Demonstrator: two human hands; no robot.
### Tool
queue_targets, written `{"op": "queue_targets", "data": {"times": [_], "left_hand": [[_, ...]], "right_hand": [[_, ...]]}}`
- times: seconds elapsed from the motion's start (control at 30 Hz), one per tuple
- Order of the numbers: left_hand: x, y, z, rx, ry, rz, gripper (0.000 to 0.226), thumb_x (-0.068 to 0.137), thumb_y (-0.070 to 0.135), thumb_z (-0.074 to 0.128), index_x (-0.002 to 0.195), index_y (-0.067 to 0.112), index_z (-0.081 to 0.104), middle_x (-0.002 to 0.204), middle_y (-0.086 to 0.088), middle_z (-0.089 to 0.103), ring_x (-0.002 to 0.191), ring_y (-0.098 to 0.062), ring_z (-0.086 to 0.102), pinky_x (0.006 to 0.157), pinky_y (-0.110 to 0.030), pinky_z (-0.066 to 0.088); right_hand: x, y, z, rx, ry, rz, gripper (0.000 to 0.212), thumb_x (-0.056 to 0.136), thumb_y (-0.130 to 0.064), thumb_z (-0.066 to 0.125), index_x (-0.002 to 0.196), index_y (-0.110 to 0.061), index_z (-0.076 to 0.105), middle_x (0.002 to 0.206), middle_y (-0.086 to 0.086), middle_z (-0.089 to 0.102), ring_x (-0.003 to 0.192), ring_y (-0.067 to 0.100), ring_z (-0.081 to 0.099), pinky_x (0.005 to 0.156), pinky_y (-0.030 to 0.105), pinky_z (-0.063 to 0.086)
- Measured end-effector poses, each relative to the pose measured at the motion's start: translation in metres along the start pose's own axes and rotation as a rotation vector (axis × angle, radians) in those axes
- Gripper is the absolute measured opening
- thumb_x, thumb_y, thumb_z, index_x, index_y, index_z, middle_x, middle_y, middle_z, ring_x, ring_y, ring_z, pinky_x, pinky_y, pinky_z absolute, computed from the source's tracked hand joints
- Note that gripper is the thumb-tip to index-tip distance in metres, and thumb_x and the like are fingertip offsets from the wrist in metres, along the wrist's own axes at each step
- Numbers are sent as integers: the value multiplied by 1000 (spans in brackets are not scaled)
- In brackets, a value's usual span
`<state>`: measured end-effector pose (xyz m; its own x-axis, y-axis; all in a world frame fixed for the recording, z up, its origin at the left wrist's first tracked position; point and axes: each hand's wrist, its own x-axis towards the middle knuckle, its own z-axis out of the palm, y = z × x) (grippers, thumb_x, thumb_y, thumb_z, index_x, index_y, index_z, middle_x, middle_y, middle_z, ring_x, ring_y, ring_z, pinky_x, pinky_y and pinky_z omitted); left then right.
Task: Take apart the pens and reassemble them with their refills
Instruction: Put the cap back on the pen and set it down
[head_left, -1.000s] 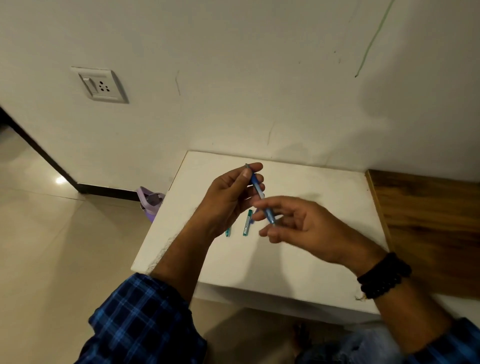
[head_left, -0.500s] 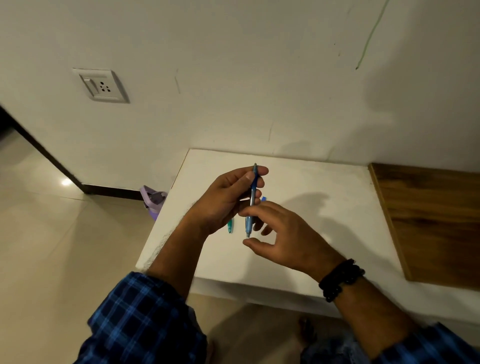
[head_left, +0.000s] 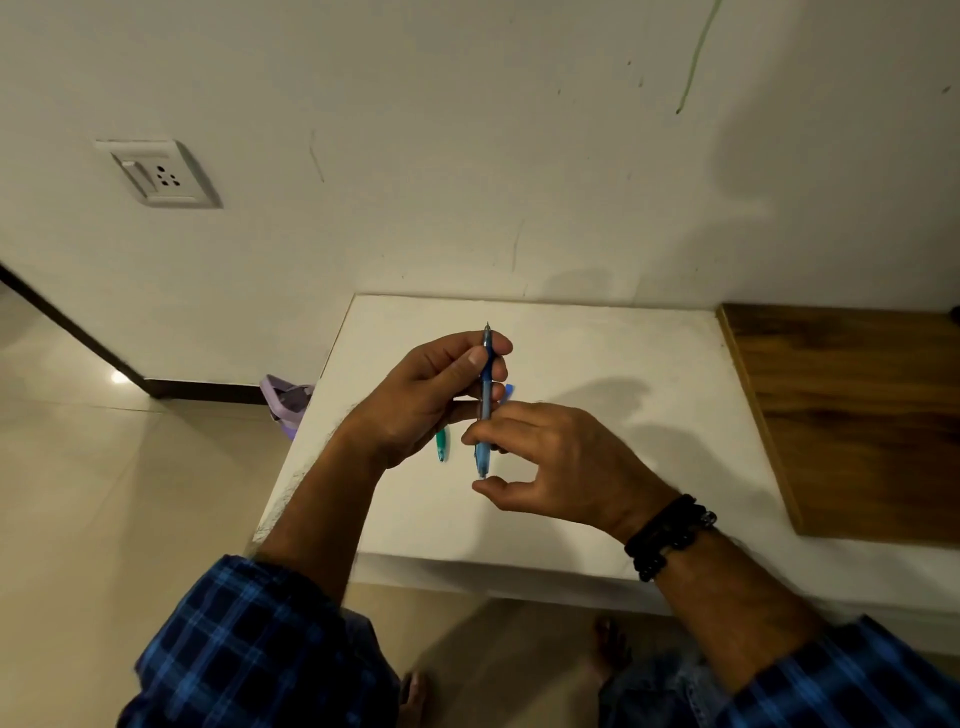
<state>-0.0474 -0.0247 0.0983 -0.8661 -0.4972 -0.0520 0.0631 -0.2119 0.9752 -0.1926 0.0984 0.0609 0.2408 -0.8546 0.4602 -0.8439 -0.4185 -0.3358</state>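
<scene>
the pen (head_left: 485, 395) is translucent blue plastic. the table (head_left: 597, 338) is matt white; right of it a grained wood panel (head_left: 857, 415), left of it glossy floor tiles (head_left: 104, 467).

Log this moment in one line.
left hand grips blue pen, tip up | right hand holds its lower end | green pen part lies on table

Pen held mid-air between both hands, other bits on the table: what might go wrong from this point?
1. The blue pen is held above the white table, left hand near its tip, right hand on the other half; if it comes apart there, a refill or small part may drop and roll off.
2. The teal pen lies partly hidden under the left hand; a lowered wrist might knock it toward the edge.
</scene>
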Motion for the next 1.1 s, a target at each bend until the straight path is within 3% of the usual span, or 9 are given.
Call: {"op": "queue_targets", "data": {"times": [0.37,0.57,0.73,0.9,1.1], "left_hand": [[-1,1,-3,112,-57,32,26,104,25,40,117,14,60,95,-4,62,90,-17,61,81,-29,54],[-2,2,-2,135,-41,37,31,102,27,41,124,16,61,97,-3,64,92,-19,63,85,-32,55],[-2,4,-2,122,6,53,37,98,28,46,132,22,59,101,0,70,93,-20,68,89,-36,57],[0,5,-3,132,110,120,36,100,22,49,135,28,54,114,3,73,99,-23,73,88,-35,59],[-1,7,-10,137,254,100,25,106,16,44,117,17,66,98,2,76,92,-22,75,83,-31,59]], "right_hand": [[-3,9,2,-99,-7,-61,38,87,-38,73,112,-11,72,102,4,75,86,19,71,72,34,61],[-2,9,7,-127,3,-41,40,85,-39,76,112,-9,73,102,5,76,86,18,73,76,29,61],[0,5,12,-132,47,-24,40,85,-40,75,110,-9,74,104,4,77,89,16,73,81,22,54],[4,4,13,-113,68,-12,39,82,-39,78,107,-10,74,100,3,77,83,14,72,75,23,57],[3,1,18,-75,12,-36,37,85,-41,73,109,-13,73,102,1,77,86,15,73,74,27,61]]}}
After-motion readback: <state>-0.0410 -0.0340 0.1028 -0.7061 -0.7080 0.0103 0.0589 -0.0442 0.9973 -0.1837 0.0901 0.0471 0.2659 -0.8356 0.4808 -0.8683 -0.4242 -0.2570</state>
